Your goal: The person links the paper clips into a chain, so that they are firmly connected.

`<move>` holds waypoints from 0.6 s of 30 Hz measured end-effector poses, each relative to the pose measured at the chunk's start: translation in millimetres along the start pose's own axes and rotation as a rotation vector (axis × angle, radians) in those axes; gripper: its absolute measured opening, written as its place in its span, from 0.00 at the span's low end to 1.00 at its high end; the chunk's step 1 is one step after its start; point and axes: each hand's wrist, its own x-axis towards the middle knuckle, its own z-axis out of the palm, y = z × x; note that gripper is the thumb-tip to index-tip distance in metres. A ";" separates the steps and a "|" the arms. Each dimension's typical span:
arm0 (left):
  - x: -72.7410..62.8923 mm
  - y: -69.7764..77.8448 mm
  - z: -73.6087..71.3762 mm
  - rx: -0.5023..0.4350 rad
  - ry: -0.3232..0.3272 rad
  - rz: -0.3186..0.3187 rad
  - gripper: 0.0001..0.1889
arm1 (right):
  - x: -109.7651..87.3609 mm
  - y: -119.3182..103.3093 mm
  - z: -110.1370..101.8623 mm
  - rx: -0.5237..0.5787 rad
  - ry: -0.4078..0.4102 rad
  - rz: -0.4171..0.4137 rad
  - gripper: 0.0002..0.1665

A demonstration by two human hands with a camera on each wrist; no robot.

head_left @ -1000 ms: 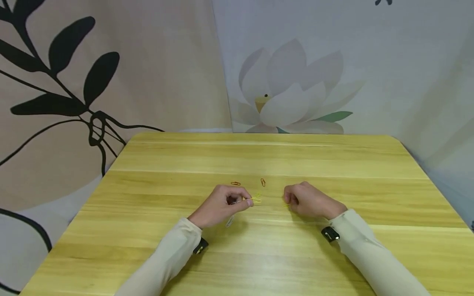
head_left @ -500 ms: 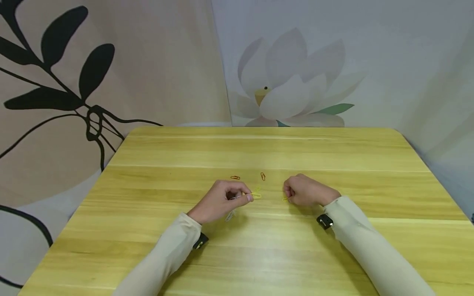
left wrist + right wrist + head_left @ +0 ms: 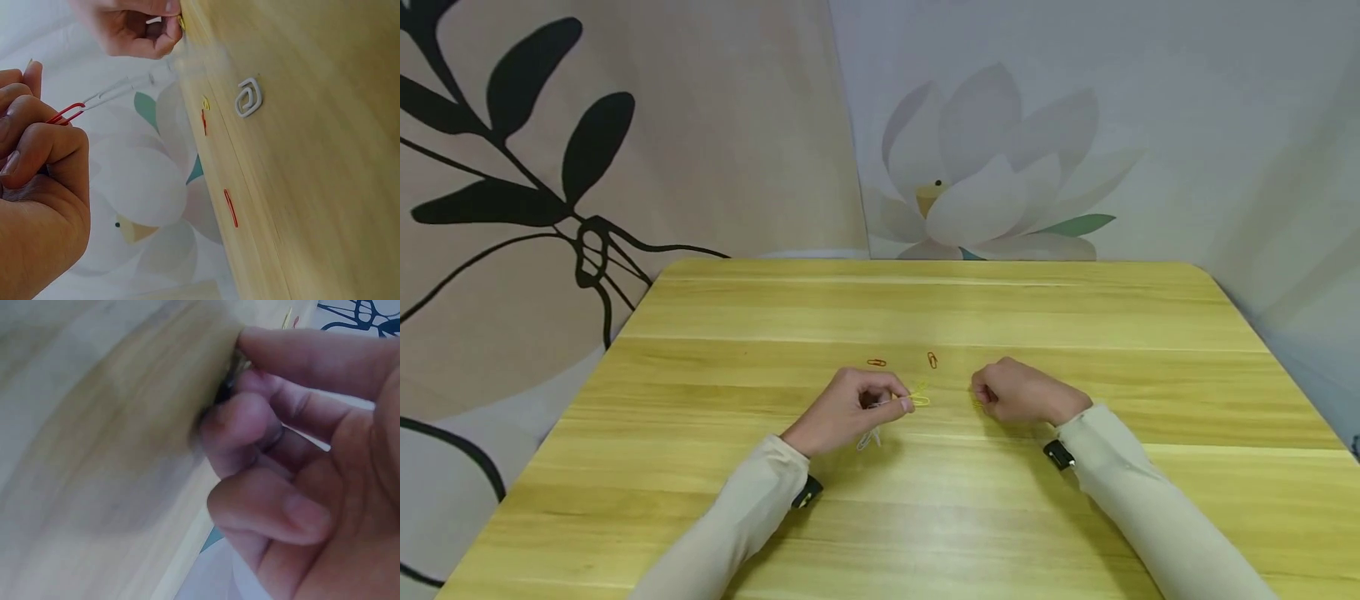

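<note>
My left hand (image 3: 850,408) pinches a red paper clip (image 3: 64,114) linked to a white paper clip (image 3: 112,92), seen in the left wrist view. A white paper clip (image 3: 868,438) shows below this hand in the head view. Yellow paper clips (image 3: 920,401) appear just past its fingertips; I cannot tell whether they are held or lie behind. My right hand (image 3: 1026,392) is low at the table, fingers curled, with a yellow paper clip (image 3: 182,23) at its fingertips. Its fingers hide most of that clip in the right wrist view.
Two red paper clips, one on the left (image 3: 876,362) and one on the right (image 3: 932,360), lie beyond the hands on the wooden table (image 3: 1045,308). Behind the table's far edge hangs a printed backdrop (image 3: 760,125). Each wrist carries a small black camera.
Both hands stay nearly in place, with the right hand shifting slightly. The white clip below the left hand changes its angle a little. The head view has tilted slightly.
</note>
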 end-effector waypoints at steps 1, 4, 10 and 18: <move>0.4 -0.5 0.2 -0.002 -0.002 0.001 0.09 | -0.3 0.1 0.2 0.000 0.007 -0.007 0.14; 1.3 -1.3 1.1 -0.004 -0.002 0.002 0.09 | -1.0 0.7 1.5 0.011 0.018 -0.011 0.14; 1.5 -2.1 3.4 -0.003 -0.005 -0.006 0.09 | -3.7 3.9 6.4 0.022 0.045 -0.031 0.13; 3.3 -4.4 5.6 -0.014 -0.013 -0.023 0.08 | -10.8 -5.6 1.9 0.175 0.110 -0.078 0.10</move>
